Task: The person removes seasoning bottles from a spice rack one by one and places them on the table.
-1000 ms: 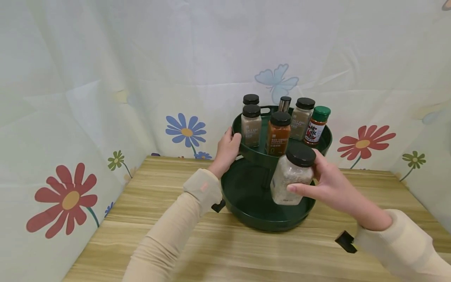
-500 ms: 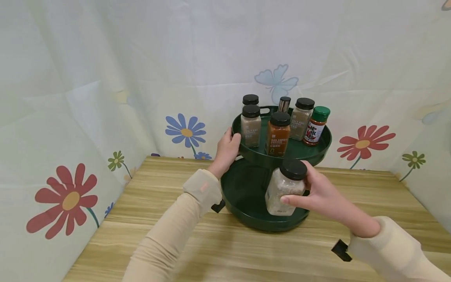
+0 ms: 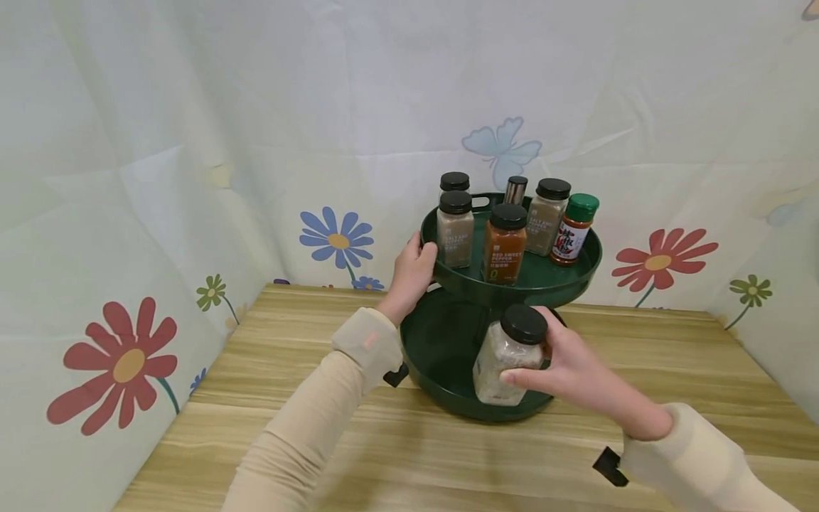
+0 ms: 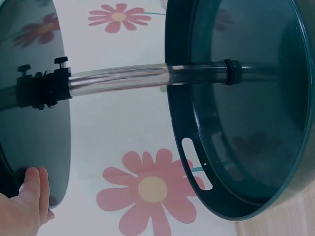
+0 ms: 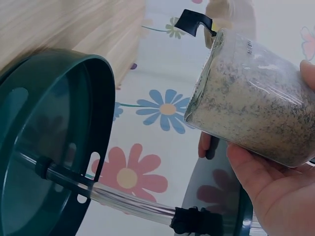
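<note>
A dark green two-tier spice rack [image 3: 579, 274] stands on a wooden table [image 3: 307, 419], and everything here sits close to it. The right hand [image 3: 566, 370] is curled round a clear jar of pale, speckled seasoning [image 3: 505, 355] with a black lid, thumb across the front and fingers behind; the jar is held upright at the front of the rack's lower tray [image 3: 435, 355], beneath the edge of the upper tray, and whether its base touches the tray floor cannot be told. In the right wrist view the same jar [image 5: 251, 113] lies across the palm, with the lower tray [image 5: 98, 113] and the clear centre post [image 5: 123, 199] beside it. The left hand [image 3: 412, 274] grips the left rim of the rack's upper tray, thumb over the top edge and fingers underneath; the left wrist view shows only the fingertips [image 4: 34, 189] against the underside of that tray. On the upper tray stand two black-lidded jars of pale powder [image 3: 456, 231] at the left, a red pepper jar [image 3: 505, 245] in front, a metal-capped bottle [image 3: 515, 190] behind it, a grey seasoning jar [image 3: 547, 217] and, at the right, a green-lidded chilli bottle [image 3: 574, 229]. Behind the rack hangs a white cloth [image 3: 192, 142] printed with flowers and a butterfly.
</note>
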`<state>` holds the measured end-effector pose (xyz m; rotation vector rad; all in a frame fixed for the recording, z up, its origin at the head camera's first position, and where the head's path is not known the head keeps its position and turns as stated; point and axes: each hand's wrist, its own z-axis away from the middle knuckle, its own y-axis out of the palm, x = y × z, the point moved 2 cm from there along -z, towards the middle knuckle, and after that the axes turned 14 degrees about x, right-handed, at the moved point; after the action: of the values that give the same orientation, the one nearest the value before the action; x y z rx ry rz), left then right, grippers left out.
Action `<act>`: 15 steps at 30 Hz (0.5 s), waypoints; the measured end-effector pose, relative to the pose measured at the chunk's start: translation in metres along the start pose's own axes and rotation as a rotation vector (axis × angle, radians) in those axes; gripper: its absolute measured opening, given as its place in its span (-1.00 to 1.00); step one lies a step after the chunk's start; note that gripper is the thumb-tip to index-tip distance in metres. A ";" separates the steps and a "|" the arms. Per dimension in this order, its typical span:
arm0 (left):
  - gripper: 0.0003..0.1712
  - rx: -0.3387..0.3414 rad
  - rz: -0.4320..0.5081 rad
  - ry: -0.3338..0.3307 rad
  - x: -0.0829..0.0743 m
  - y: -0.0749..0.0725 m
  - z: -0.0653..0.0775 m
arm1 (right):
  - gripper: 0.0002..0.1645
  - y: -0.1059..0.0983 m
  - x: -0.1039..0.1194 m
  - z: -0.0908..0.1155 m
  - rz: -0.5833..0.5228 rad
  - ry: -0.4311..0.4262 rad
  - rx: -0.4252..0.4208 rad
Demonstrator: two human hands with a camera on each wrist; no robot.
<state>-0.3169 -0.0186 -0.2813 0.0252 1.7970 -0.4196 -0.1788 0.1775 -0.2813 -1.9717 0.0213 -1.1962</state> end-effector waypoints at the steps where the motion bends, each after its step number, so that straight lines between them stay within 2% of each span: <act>1: -0.39 0.003 0.000 -0.002 0.000 0.000 0.000 | -0.29 0.001 -0.001 0.000 -0.003 -0.007 0.000; 6: -0.38 0.005 0.002 0.000 0.000 0.000 0.001 | -0.27 0.005 -0.005 -0.001 -0.012 -0.011 0.000; 15: -0.40 0.002 0.005 -0.003 0.000 0.000 0.001 | -0.24 0.014 -0.013 -0.001 -0.025 0.043 0.027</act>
<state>-0.3161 -0.0189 -0.2816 0.0310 1.7933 -0.4177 -0.1816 0.1722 -0.2994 -1.9284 0.0023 -1.2489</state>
